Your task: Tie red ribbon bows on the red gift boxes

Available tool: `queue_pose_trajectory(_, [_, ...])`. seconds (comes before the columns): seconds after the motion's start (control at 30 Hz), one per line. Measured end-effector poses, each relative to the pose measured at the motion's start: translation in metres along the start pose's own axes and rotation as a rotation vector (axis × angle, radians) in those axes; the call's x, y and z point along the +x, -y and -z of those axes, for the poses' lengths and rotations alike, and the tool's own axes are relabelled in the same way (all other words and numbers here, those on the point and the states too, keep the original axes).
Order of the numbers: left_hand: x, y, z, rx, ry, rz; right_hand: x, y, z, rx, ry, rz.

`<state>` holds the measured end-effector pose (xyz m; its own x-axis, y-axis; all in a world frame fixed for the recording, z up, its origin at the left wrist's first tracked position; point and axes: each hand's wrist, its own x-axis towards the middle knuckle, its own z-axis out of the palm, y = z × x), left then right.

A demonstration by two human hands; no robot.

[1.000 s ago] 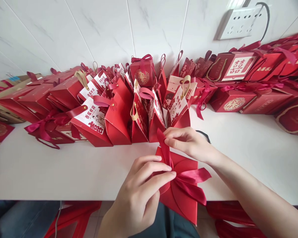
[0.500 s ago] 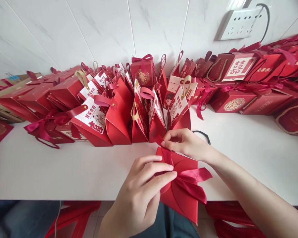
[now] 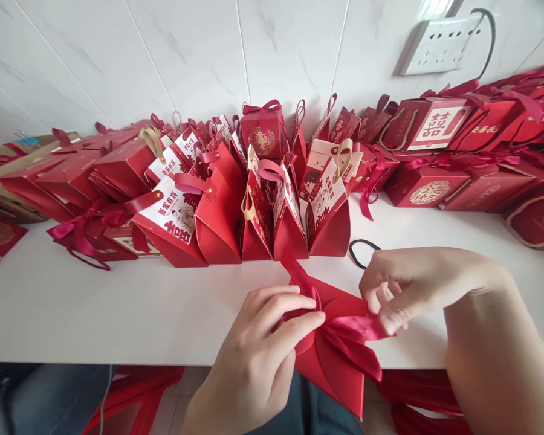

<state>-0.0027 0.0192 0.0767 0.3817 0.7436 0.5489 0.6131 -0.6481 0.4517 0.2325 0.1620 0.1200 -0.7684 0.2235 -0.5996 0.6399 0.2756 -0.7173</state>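
Note:
A flat-looking red gift box (image 3: pixel 340 386) with curved overlapping flaps lies at the table's front edge, partly over my lap. A crimson satin ribbon (image 3: pixel 351 356) crosses its middle, with loose tails toward the right and one end pointing up and left. My left hand (image 3: pixel 254 344) presses its fingertips on the ribbon at the box's centre; its thumb is mostly hidden. Between thumb and fingers, my right hand (image 3: pixel 410 293) pinches the upper right ribbon tail.
Behind stand several red gift boxes (image 3: pixel 220 211) in rows, some with loop handles. More ribboned boxes (image 3: pixel 428 187) are stacked at right. A black elastic loop (image 3: pixel 365 241) lies near my right hand. A power strip (image 3: pixel 439 47) is on the wall. Red stools (image 3: pixel 136 396) show below the white table (image 3: pixel 95 320).
My right hand has let go of the ribbon's upper end, moved right and down, and taken hold of a right-hand tail. My left hand stays at the box's centre.

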Motion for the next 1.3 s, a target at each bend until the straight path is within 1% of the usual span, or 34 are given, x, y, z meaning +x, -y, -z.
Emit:
queue_pose_trajectory(0.13, [0.001,-0.002,-0.001,0.020,-0.008,0.003,0.000,0.006,-0.002,0.083,0.103,0.008])
queue_pose_trajectory(0.23, [0.001,-0.003,-0.001,0.036,-0.010,0.001,-0.002,0.007,-0.003,0.166,0.122,0.025])
queue_pose_trajectory(0.3, [0.002,-0.004,0.000,0.054,0.010,-0.003,-0.002,0.004,-0.003,0.233,0.065,0.073])
queue_pose_trajectory(0.37, [0.002,-0.007,0.000,0.070,0.031,-0.009,-0.001,0.001,-0.002,0.277,-0.051,0.123])
queue_pose_trajectory(0.47, [0.001,-0.011,-0.001,0.091,0.043,0.019,0.003,-0.001,0.001,0.266,-0.218,0.171])
queue_pose_trajectory(0.53, [0.000,-0.012,-0.001,0.105,0.050,0.054,0.006,0.000,0.002,0.248,-0.271,0.182])
queue_pose_trajectory(0.6, [-0.001,-0.012,-0.001,0.114,0.065,0.065,0.009,0.002,0.003,0.244,-0.294,0.182])
queue_pose_trajectory(0.7, [-0.001,-0.011,0.002,0.122,0.104,0.034,0.013,0.003,0.004,0.228,-0.328,0.157])
queue_pose_trajectory(0.87, [0.002,-0.010,0.005,0.110,0.122,0.024,0.017,0.003,0.004,0.172,-0.331,0.102])
queue_pose_trajectory(1.0, [0.002,-0.010,0.003,0.098,0.120,0.028,0.018,0.002,0.004,0.163,-0.370,0.084])
queue_pose_trajectory(1.2, [-0.001,-0.008,-0.002,0.074,0.054,-0.021,0.021,0.000,0.004,0.145,-0.395,0.080])
queue_pose_trajectory(1.3, [-0.001,-0.007,-0.004,0.086,0.046,-0.037,0.025,0.000,0.002,0.140,-0.403,0.083])
